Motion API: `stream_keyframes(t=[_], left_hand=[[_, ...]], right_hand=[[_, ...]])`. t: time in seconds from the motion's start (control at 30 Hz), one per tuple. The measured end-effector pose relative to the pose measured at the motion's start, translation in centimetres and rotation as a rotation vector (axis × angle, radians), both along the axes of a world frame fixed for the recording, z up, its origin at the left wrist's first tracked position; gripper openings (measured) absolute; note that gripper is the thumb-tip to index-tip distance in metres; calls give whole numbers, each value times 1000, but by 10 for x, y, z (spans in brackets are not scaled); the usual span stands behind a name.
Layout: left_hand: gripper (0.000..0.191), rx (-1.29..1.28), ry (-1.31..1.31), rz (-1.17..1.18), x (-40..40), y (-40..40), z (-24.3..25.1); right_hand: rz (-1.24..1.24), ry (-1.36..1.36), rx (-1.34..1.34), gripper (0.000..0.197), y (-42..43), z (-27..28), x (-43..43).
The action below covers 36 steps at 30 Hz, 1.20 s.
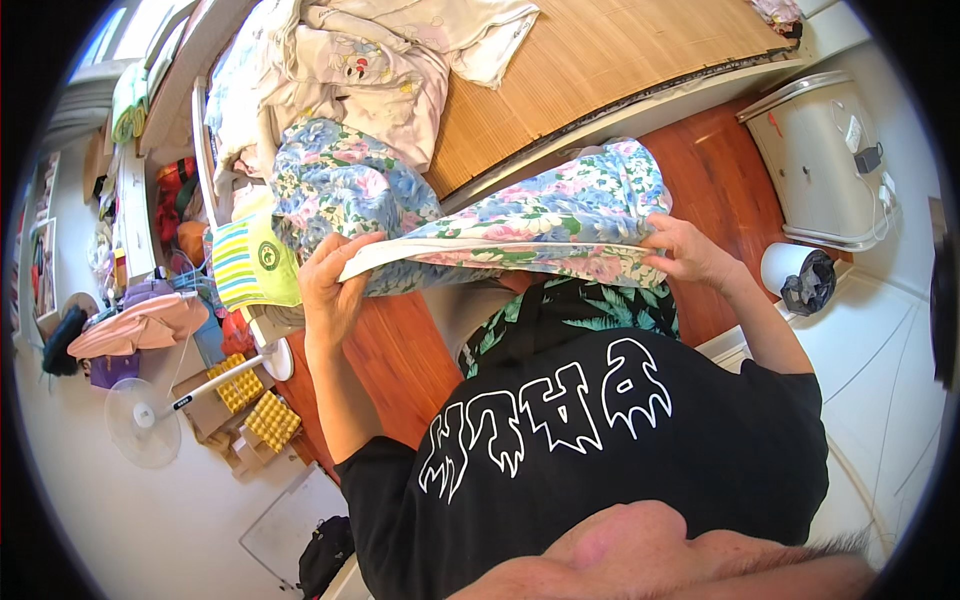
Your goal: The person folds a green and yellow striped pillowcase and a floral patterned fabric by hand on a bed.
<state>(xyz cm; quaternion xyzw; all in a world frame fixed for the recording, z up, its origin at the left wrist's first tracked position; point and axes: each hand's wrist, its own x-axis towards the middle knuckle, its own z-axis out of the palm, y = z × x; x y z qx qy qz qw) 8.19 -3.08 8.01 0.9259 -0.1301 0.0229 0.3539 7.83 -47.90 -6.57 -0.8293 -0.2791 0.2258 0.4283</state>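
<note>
A blue, pink and green floral cloth (525, 202) hangs in front of my body, stretched between both hands. My left hand (334, 281) grips one end of its white edge band (487, 246), fingers curled over it. At the other end, my right hand (684, 251) pinches the edge between thumb and fingers. On the left, a bunched floral part (352, 180) reaches the bed corner; whether it is one piece with the stretched cloth I cannot tell. A lime-green striped cloth (255, 259) with a round dark badge lies beside my left hand.
Pale printed clothes (375, 82) are heaped on a bed with a bamboo mat (600, 67). A cream cabinet (817, 165) and a white bin (787, 270) stand right. At left are a white fan (142, 414), yellow egg trays (271, 421) and cartons on the reddish wooden floor (405, 352).
</note>
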Motion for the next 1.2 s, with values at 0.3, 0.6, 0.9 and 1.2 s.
stream_keyframes(t=[0.3,0.6,0.9,1.2], left_hand=[[26,-10,-17,-1,1,2,-2],[25,14,-32,22,5,1,3],[23,4,44,35,14,1,1],[22,266,-90,-1,29,0,25]], right_hand=[[-194,-339,-137,47,41,-11,-44],[-355,-306,103,23,12,-16,24],[-370,-71,317,8,-18,30,82],[-427,-506,138,10,-38,118,114]])
